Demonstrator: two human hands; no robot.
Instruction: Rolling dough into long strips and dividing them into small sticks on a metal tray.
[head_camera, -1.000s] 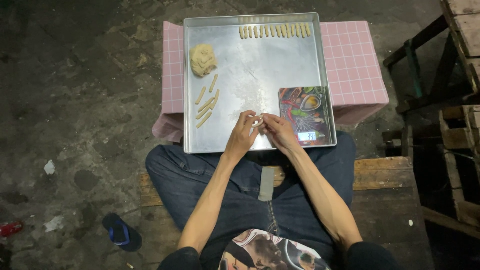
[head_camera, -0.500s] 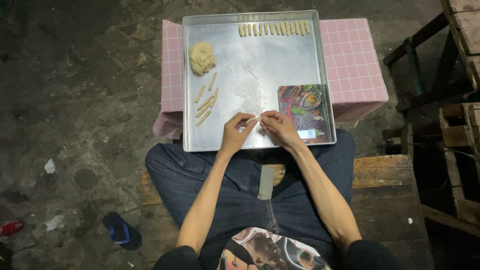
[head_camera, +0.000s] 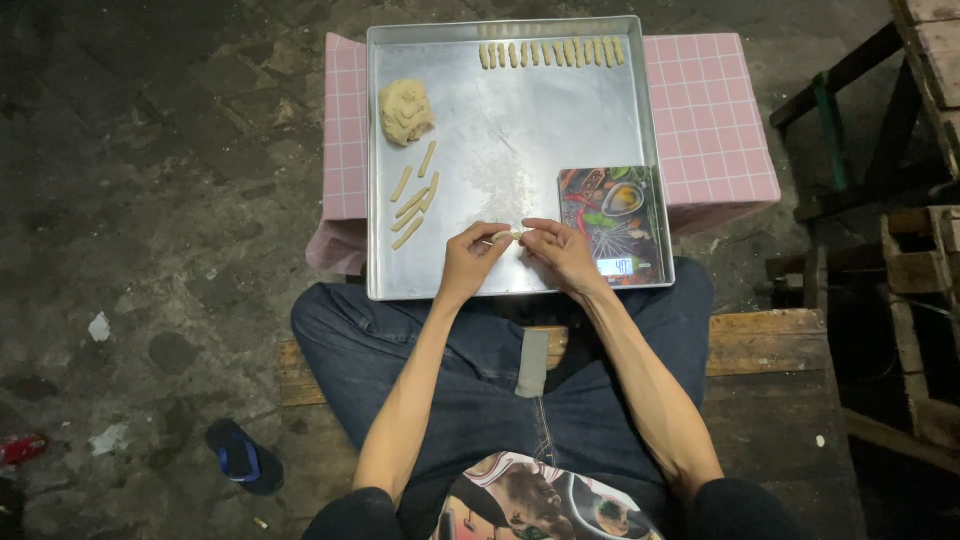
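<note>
Far to the left of the grip and lower in the frame, a dark blue sandal (head_camera: 243, 457) is seen lying on the stained concrete floor (head_camera: 150, 200). Up and to the left of the grip, a rounded lump of pale beige dough (head_camera: 405, 110) is seen resting on a large rectangular shiny metal baking tray (head_camera: 520, 130), and just below that lump, still left of the grip, several short loose dough sticks (head_camera: 412, 197) are scattered at slight angles. The tray is supported on a small table covered with a pink checked cloth (head_camera: 710, 110). At the near edge of the tray, a small pale strip of dough (head_camera: 515, 234) is pinched between the fingertips of both hands: the left hand (head_camera: 472, 262) is closed on its left end and the right hand (head_camera: 563, 253) is closed on its right end, the piece being held just above the tray surface. Straight beyond the grip, along the far rim of the tray, a neat row of short dough sticks (head_camera: 551, 52) is lined up side by side. Just to the right of the grip, a flat rectangular kitchen scale with a colourful printed top (head_camera: 612, 215) is set in the tray's near right corner. Well to the right, dark wooden crates (head_camera: 915, 270) are visible.
</note>
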